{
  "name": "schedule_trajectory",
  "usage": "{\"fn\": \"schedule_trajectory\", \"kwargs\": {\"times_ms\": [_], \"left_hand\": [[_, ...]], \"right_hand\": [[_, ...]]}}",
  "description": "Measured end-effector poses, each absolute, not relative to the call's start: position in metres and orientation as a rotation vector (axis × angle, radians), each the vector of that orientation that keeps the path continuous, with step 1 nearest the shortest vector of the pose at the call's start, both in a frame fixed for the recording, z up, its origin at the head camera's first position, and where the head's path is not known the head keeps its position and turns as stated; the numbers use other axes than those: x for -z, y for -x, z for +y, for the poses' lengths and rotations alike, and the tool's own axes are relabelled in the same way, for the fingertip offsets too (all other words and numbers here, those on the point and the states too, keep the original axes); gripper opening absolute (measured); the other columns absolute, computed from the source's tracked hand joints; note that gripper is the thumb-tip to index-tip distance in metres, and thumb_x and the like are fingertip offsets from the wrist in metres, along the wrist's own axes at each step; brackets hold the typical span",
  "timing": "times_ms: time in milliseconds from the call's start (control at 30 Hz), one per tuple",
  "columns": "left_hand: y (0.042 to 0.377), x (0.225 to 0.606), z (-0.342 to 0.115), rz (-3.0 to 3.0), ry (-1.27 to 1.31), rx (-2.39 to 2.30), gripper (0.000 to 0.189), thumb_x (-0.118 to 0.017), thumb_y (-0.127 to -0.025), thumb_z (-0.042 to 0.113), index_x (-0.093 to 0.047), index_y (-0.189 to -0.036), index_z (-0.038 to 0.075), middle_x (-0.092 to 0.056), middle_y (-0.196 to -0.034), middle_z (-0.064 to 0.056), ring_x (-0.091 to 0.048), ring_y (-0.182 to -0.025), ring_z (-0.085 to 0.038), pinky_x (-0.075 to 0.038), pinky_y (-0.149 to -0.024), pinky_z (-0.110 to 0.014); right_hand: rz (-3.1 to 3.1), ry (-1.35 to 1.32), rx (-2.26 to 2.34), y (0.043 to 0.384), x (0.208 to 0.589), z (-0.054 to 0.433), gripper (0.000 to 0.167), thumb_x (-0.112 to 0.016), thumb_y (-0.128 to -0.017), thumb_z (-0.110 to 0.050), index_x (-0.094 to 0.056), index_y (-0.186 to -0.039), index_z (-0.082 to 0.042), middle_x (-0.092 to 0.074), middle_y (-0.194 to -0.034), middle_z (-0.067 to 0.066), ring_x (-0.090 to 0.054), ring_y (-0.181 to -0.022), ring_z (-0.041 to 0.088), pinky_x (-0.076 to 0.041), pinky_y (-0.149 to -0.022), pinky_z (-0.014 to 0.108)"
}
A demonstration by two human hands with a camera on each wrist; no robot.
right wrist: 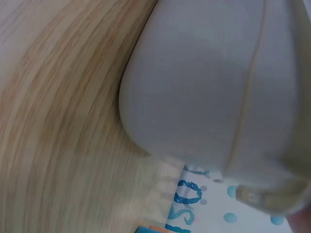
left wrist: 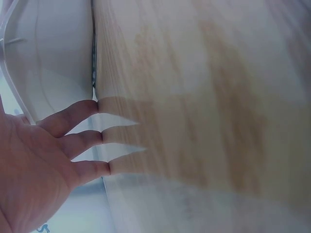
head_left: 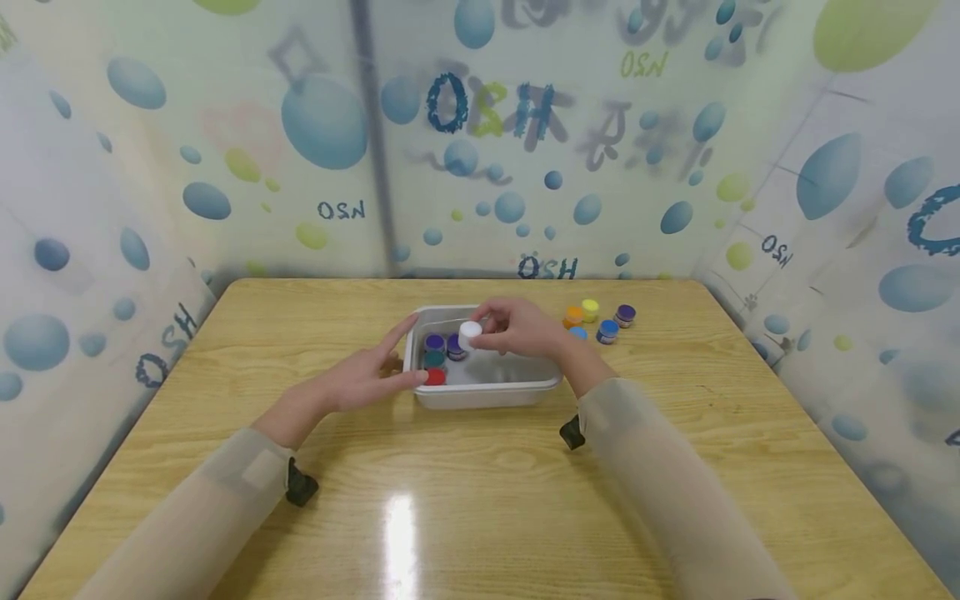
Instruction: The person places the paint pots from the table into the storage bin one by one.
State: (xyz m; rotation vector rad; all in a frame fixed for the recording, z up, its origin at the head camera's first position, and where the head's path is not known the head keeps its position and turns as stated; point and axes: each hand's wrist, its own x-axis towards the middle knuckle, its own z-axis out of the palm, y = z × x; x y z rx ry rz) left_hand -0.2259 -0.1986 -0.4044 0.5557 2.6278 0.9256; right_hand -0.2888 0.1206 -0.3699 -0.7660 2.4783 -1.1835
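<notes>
White jar (head_left: 470, 335) (pale grey tray (head_left: 487, 398))

With the head view as the dial, a broad yellow-brown wood-grain table (head_left: 480, 467) fills the lower half, a narrow white glare streak (head_left: 400, 542) shining on it between 6 and 7 o'clock. A pale green printed backdrop (head_left: 420, 208) stands at 12, bearing a large round blue bubble (head_left: 325, 122) between 10 and 11, a dark grey vertical band (head_left: 375, 142) at 11, and blue-and-lime brushed lettering (head_left: 490, 108) at 12. Bubble-printed whitish side panels stand at 9 (head_left: 67, 275) and 3 (head_left: 862, 250).
</notes>
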Motion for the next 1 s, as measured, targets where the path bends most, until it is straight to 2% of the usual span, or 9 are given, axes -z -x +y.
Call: {"fn": "schedule_trajectory", "kwargs": {"times_ms": [200, 367, 533, 700, 1000], "left_hand": [[0.225, 0.407, -0.199, 2.611, -0.556, -0.932, 0.1, -0.055, -0.104, 0.076, 0.011, -0.174, 0.05, -0.051, -0.164, -0.03, -0.05, -0.15, -0.058, -0.039, -0.12, -0.077], [0.226, 0.408, -0.199, 2.615, -0.568, -0.931, 0.1, -0.055, -0.104, 0.075, 0.011, -0.174, 0.048, -0.053, -0.163, -0.03, -0.052, -0.148, -0.057, -0.04, -0.12, -0.077], [0.226, 0.406, -0.199, 2.625, -0.582, -0.938, 0.099, -0.055, -0.105, 0.074, 0.01, -0.174, 0.048, -0.058, -0.159, -0.028, -0.057, -0.145, -0.055, -0.043, -0.119, -0.075], [0.227, 0.405, -0.199, 2.634, -0.585, -0.922, 0.099, -0.054, -0.105, 0.074, 0.011, -0.174, 0.048, -0.057, -0.16, -0.029, -0.055, -0.146, -0.057, -0.042, -0.119, -0.076], [0.227, 0.405, -0.198, 2.633, -0.594, -0.927, 0.098, -0.054, -0.106, 0.073, 0.009, -0.175, 0.046, -0.055, -0.161, -0.031, -0.052, -0.148, -0.059, -0.04, -0.119, -0.077]], "right_hand": [[2.46, 0.702, 1.179, 0.293, 0.376, 0.11, 0.032, -0.085, -0.098, -0.037, -0.073, -0.125, -0.024, -0.078, -0.103, 0.001, -0.069, -0.087, 0.023, -0.063, -0.085, 0.046], [2.45, 0.692, 1.192, 0.295, 0.384, 0.104, 0.034, -0.086, -0.097, -0.034, -0.073, -0.125, -0.021, -0.079, -0.102, 0.001, -0.07, -0.088, 0.022, -0.064, -0.082, 0.04], [2.415, 0.726, 1.176, 0.297, 0.389, 0.1, 0.032, -0.085, -0.096, -0.028, -0.073, -0.124, -0.018, -0.08, -0.099, 0.003, -0.07, -0.084, 0.021, -0.059, -0.077, 0.031], [2.415, 0.721, 1.05, 0.299, 0.39, 0.098, 0.028, -0.085, -0.097, -0.029, -0.074, -0.121, -0.021, -0.077, -0.1, 0.002, -0.069, -0.084, 0.02, -0.059, -0.077, 0.031], [2.389, 0.703, 0.963, 0.299, 0.393, 0.098, 0.029, -0.083, -0.099, -0.024, -0.073, -0.126, -0.022, -0.078, -0.104, 0.003, -0.071, -0.082, 0.02, -0.062, -0.077, 0.031]]}}
